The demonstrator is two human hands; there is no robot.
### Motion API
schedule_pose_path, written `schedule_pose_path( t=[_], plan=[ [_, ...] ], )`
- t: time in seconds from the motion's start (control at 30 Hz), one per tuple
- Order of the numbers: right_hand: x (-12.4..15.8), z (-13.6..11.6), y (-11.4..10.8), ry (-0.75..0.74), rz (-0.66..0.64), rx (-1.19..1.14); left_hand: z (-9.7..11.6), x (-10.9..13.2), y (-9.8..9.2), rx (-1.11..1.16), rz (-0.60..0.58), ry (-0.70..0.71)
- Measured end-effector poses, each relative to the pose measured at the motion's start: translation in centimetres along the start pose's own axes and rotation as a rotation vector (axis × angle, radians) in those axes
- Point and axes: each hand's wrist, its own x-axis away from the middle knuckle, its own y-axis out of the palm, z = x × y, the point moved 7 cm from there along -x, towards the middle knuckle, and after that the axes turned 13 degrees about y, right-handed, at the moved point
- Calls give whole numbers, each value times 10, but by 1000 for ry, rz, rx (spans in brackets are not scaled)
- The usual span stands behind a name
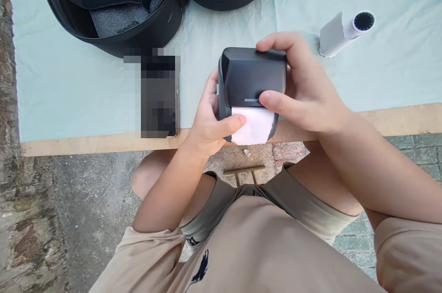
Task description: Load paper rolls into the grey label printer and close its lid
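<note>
A dark label printer (pixel 255 74) with "NIIMBOT" on its lid is held between my two hands, above the table's front edge. White paper (pixel 253 125) with a torn end sticks out below its lid. My left hand (pixel 214 120) wraps round the printer's left side, its thumb on the paper. My right hand (pixel 300 85) grips the lid from the right, thumb on the lid's lower edge and index finger at the top. The lid looks closed down over the body.
An open black case (pixel 155 21) with grey foam lies at the back left. A partly blurred phone-like dark object (pixel 159 99) rests left of my hands. A paper roll (pixel 336 37) with a loose end lies at the right. The wooden table edge (pixel 83 144) runs along the front.
</note>
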Motion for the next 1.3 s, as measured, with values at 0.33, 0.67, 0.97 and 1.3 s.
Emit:
schedule_pose_path(
  t=[0.33,0.67,0.97,1.3],
  plan=[
    [1,3,14,36,-149,-176,5,1,9,-19,109,-58],
    [-4,10,9,9,-77,-90,0,0,4,-49,210,-115],
    [3,-9,0,-219,24,130,-1,1,0,-125,298,-124],
    [10,-34,-12,-303,178,323,-2,3,-12,-63,394,-78]
  ],
)
